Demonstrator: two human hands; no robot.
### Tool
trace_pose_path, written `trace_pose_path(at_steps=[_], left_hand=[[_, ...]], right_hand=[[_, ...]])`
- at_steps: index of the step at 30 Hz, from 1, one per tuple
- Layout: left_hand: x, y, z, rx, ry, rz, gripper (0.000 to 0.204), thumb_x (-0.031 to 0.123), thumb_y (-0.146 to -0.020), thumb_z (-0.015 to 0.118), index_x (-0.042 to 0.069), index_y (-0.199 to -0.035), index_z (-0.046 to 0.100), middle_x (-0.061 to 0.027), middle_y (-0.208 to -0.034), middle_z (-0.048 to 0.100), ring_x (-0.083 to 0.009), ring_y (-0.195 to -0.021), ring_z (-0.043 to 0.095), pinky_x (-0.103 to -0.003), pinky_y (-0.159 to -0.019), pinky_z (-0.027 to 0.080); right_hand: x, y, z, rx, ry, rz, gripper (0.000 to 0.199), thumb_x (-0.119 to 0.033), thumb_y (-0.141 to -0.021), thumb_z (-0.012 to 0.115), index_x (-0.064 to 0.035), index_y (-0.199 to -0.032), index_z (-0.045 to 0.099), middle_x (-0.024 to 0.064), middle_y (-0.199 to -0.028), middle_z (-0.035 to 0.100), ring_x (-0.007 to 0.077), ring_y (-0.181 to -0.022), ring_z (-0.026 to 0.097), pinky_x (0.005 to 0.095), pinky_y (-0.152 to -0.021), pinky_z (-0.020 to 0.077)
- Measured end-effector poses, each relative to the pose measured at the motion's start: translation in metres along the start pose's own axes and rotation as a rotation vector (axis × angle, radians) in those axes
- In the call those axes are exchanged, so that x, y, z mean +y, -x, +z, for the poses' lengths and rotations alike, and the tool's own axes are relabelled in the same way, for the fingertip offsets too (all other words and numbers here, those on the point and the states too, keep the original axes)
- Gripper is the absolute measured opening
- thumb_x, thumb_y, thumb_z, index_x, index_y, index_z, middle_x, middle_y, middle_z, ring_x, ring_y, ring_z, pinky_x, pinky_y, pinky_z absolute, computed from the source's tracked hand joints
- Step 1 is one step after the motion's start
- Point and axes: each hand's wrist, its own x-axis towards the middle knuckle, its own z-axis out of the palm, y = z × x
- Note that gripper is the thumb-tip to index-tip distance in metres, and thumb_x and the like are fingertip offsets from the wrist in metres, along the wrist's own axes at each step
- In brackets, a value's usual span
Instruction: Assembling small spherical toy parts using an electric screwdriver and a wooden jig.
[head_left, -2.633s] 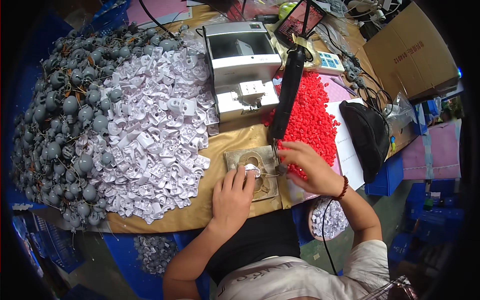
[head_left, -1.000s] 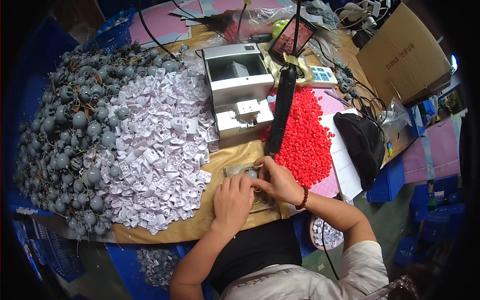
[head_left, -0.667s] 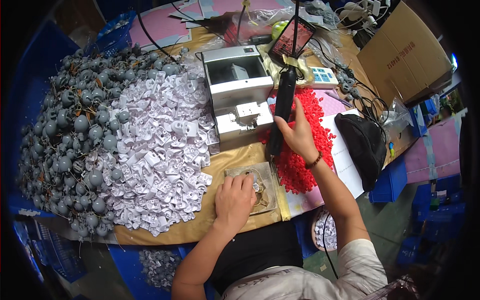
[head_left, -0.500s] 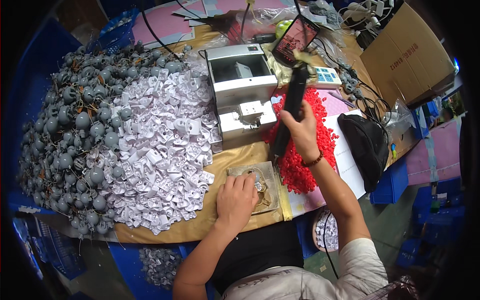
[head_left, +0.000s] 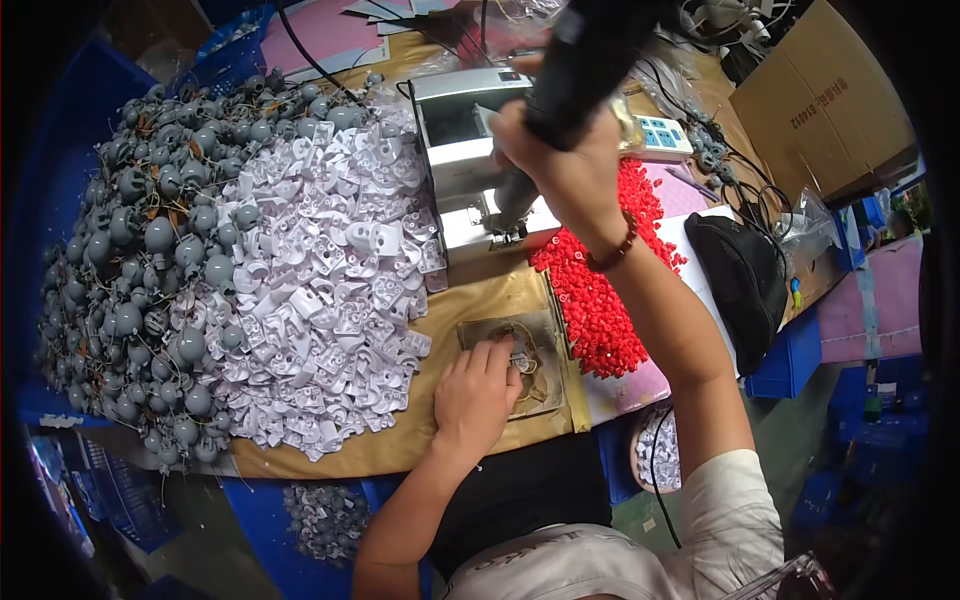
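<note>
A black power screwdriver (head_left: 585,70) is gripped in my right hand (head_left: 580,175), fingers wrapped round its body. Its lower end, blurred by motion, points down at the front of a silver screw feeder (head_left: 465,165); whether the tip touches cannot be seen. My left hand (head_left: 475,392) rests on a square metal fixture (head_left: 545,395) at the near table edge. The bent fingers of that hand press together against a small part (head_left: 521,362) seated in the fixture, partly hidden by them.
Left of the feeder lies a heap of white plastic pieces (head_left: 320,290), then grey round pieces with wires (head_left: 130,320). Red small parts (head_left: 600,320) are piled on the right. Beyond are a black pouch (head_left: 735,290), a power strip (head_left: 665,138) and a cardboard box (head_left: 825,100).
My right hand has brought the screwdriver up and left, from over the red parts to the front of the screw feeder. My left hand stays at the fixture.
</note>
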Motion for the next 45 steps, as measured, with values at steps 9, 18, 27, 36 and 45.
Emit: trace_pose_path(at_steps=[9, 18, 27, 36, 45], left_hand=[[-0.004, 0.002, 0.002, 0.008, 0.050, -0.022, 0.034, 0.014, -0.083, 0.072, 0.009, -0.115, 0.063, -0.0097, -0.100, 0.066, -0.0330, -0.084, 0.067, -0.044, -0.071, 0.054], [-0.005, 0.000, 0.004, 0.014, 0.083, 0.003, 0.030, 0.011, -0.080, 0.069, 0.009, -0.108, 0.059, -0.0111, -0.092, 0.064, -0.0342, -0.073, 0.066, -0.047, -0.061, 0.052], [-0.006, 0.000, 0.007, 0.026, 0.150, -0.006, 0.031, 0.011, -0.080, 0.069, 0.011, -0.109, 0.057, -0.0089, -0.095, 0.063, -0.0337, -0.075, 0.066, -0.047, -0.062, 0.051], [0.001, -0.001, -0.004, 0.016, 0.100, 0.000, 0.032, 0.011, -0.081, 0.069, 0.012, -0.110, 0.056, -0.0073, -0.095, 0.061, -0.0293, -0.082, 0.066, -0.045, -0.068, 0.050], [-0.002, 0.001, -0.005, 0.012, 0.141, -0.004, 0.035, 0.010, -0.080, 0.069, 0.012, -0.112, 0.056, -0.0084, -0.095, 0.060, -0.0318, -0.080, 0.066, -0.047, -0.065, 0.050]], right_hand=[[-0.020, 0.033, 0.005, -0.129, -0.095, 0.395, 0.047, -0.003, -0.076, 0.080, -0.0005, -0.118, 0.058, 0.0026, -0.092, 0.065, 0.0093, -0.079, 0.062, 0.0290, -0.069, 0.0522], [-0.037, 0.123, -0.018, -0.348, 0.173, 0.078, 0.060, 0.011, -0.079, 0.067, 0.0077, -0.135, 0.045, 0.0073, -0.098, 0.064, 0.0091, -0.073, 0.062, 0.0261, -0.066, 0.0489], [-0.028, 0.142, -0.024, -0.424, 0.127, 0.041, 0.071, 0.012, -0.080, 0.068, -0.0019, -0.142, 0.037, 0.0062, -0.091, 0.062, 0.0115, -0.076, 0.062, 0.0283, -0.069, 0.0502], [-0.020, 0.162, -0.033, -0.515, 0.281, 0.033, 0.060, 0.013, -0.084, 0.067, -0.0077, -0.132, 0.040, 0.0092, -0.086, 0.061, 0.0173, -0.076, 0.065, 0.0322, -0.066, 0.0558], [-0.019, 0.160, -0.028, -0.459, 0.003, -0.011, 0.055, 0.011, -0.083, 0.069, -0.0078, -0.127, 0.042, 0.0088, -0.085, 0.061, 0.0174, -0.074, 0.065, 0.0331, -0.064, 0.0572]])
